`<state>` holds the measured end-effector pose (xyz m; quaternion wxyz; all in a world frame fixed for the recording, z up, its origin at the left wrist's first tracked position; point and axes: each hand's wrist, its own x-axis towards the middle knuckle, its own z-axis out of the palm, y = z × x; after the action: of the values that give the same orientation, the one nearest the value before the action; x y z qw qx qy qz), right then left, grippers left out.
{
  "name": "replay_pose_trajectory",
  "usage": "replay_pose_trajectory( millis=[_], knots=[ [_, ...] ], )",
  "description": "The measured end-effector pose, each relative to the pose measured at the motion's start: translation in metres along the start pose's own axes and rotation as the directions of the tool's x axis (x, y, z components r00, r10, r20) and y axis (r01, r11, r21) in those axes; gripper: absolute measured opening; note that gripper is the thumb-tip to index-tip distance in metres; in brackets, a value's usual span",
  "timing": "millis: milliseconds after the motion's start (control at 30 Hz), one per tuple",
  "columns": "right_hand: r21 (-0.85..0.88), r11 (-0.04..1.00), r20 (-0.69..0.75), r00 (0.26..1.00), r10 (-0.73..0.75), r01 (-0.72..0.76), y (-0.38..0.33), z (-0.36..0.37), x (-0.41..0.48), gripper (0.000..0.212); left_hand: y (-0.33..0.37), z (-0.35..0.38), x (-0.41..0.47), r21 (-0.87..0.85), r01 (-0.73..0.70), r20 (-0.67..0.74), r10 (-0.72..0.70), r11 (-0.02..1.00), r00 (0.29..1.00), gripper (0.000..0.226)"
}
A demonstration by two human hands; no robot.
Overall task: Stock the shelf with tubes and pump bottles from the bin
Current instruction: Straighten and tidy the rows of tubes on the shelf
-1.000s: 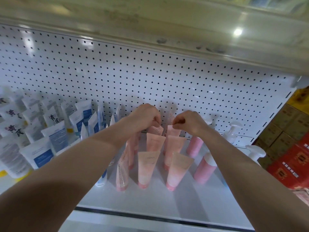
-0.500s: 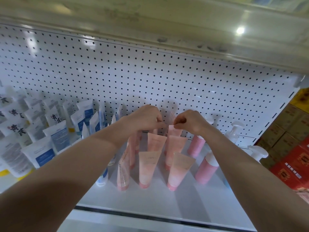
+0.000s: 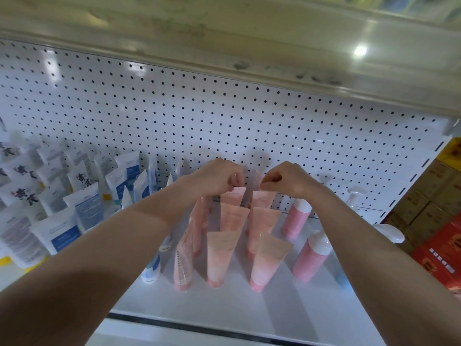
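- Barely anything is shifting from a second ago, tbh: both hands are staying parked at the back of the pink rows, and only the view is tipping a hair.
- We're pinching the flat top edge of the back-left pink tube (image 3: 233,198) with the left hand (image 3: 217,178), fingers curled down onto it.
- Same deal on the other side: the right hand (image 3: 289,179) is gripping the top of the back-right pink tube (image 3: 262,199), thumb and curled fingers closing on the crimp.
- Both of those are standing cap-down on the shelf (image 3: 224,308), at the far end of two rows of pink tubes (image 3: 222,255), close to the pegboard (image 3: 224,121). We can't tell if they're touching it, since the hands are covering that bit.
- Looks like we're doing the straightening step, squaring up the two rear tubes so the rows are lining up, rather than fetching new stock.
- Pink pump bottles (image 3: 311,258) are sitting just beside the rows on the right, blue-and-white tubes (image 3: 62,236) on the left, red cartons (image 3: 439,260) off past the shelf end.
- We're not seeing the bin anywhere, so no idea how much is left to stock.
- Next we're probably letting go gently, one hand at a time. These tubes are balancing on narrow caps and a jerky release is risking a domino topple. Then it's back to the bin.
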<state>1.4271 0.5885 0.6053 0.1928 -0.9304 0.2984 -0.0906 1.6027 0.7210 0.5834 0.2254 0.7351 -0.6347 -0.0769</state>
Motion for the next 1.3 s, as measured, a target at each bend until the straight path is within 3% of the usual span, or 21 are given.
replay_pose_trajectory(
  millis=[133, 200, 433, 567, 800, 1100, 1300],
  knots=[
    [0.032, 0.998, -0.170, 0.983, 0.065, -0.060, 0.004, -0.013, 0.015, 0.011, -0.003, -0.006, 0.009, 0.015, 0.002, -0.134, 0.000, 1.000, 0.991, 0.028],
    [0.009, 0.996, -0.187, 0.978, 0.094, -0.094, 0.006, -0.015, 0.023, 0.016, -0.009, -0.008, 0.016, 0.040, 0.009, -0.187, -0.001, 0.999, 0.982, 0.033],
    [-0.088, 0.990, -0.096, 0.990, 0.104, -0.112, 0.001, -0.004, 0.046, 0.026, -0.015, -0.006, 0.040, 0.285, -0.015, -0.050, 0.030, 0.959, 0.998, 0.054],
    [-0.224, 0.974, 0.022, 1.000, 0.013, -0.008, -0.001, 0.001, 0.052, 0.047, -0.016, -0.002, 0.048, 0.262, 0.039, 0.001, -0.041, 0.964, 0.999, 0.046],
    [-0.272, 0.962, 0.042, 0.999, 0.007, 0.005, 0.005, 0.007, 0.061, 0.024, -0.017, 0.000, 0.052, 0.231, 0.067, -0.045, -0.058, 0.971, 0.997, 0.020],
    [-0.155, 0.988, -0.001, 1.000, -0.008, 0.008, 0.014, 0.011, 0.060, 0.011, -0.022, -0.001, 0.053, 0.115, 0.062, -0.084, -0.052, 0.991, 0.995, 0.036],
    [-0.165, 0.986, 0.007, 1.000, 0.021, -0.019, 0.012, 0.010, 0.060, 0.008, -0.021, -0.003, 0.051, 0.069, 0.061, -0.087, -0.055, 0.996, 0.995, 0.036]
  ],
)
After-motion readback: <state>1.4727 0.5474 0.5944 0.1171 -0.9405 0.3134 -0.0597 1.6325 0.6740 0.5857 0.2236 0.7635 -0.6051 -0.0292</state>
